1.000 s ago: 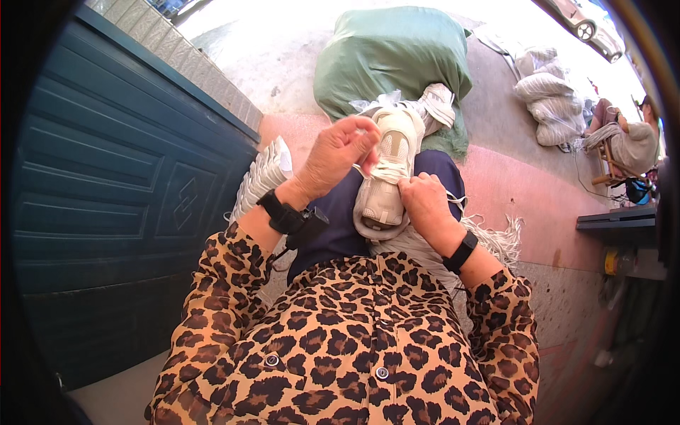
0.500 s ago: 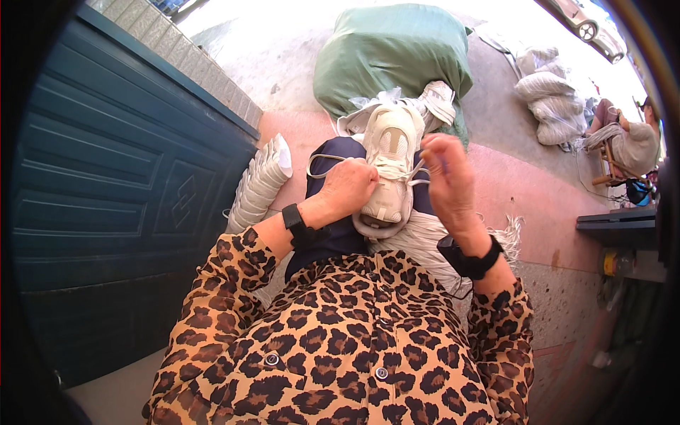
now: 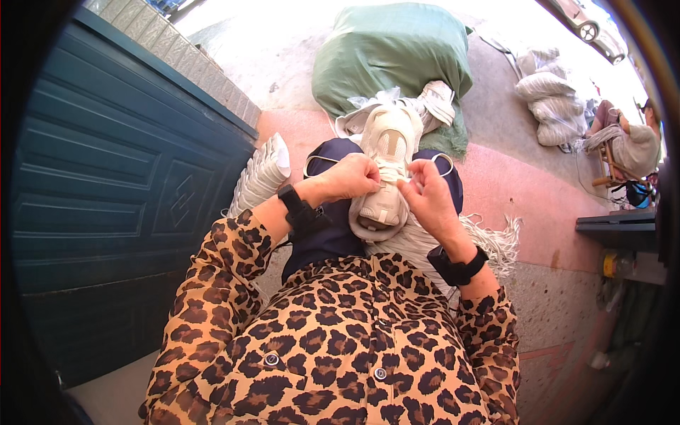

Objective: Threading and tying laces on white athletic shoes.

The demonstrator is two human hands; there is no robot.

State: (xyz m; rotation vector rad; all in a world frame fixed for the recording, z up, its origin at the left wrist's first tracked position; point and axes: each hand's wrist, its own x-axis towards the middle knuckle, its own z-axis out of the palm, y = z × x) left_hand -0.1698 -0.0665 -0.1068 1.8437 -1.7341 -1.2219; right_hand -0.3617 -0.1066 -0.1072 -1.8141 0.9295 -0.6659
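Note:
A cream sneaker (image 3: 392,134) rests between my knees, its toe pointing toward me. White shoelace (image 3: 390,170) crosses the middle of its upper. On the left side of the laces my left hand (image 3: 350,177) is closed in a pinch on the lace, and a loop of it hangs out over my left knee. My right hand (image 3: 431,198) pinches the lace at the right side of the shoe, with another loop standing out above its knuckles. The fingertips hide the exact points of grip. Both wrists wear black bands.
A bundle of loose white laces (image 3: 496,241) lies across my lap to the right. Stacked pale shoe parts (image 3: 262,173) stand by the blue door (image 3: 106,184). Ahead is a large green sack (image 3: 393,53) with more shoes against it. A person (image 3: 630,142) sits far right near white sacks (image 3: 552,99).
My right hand has come down and inward from beside the shoe to the laces, and a lace loop now shows over my right knee. My left hand stays nearly in place.

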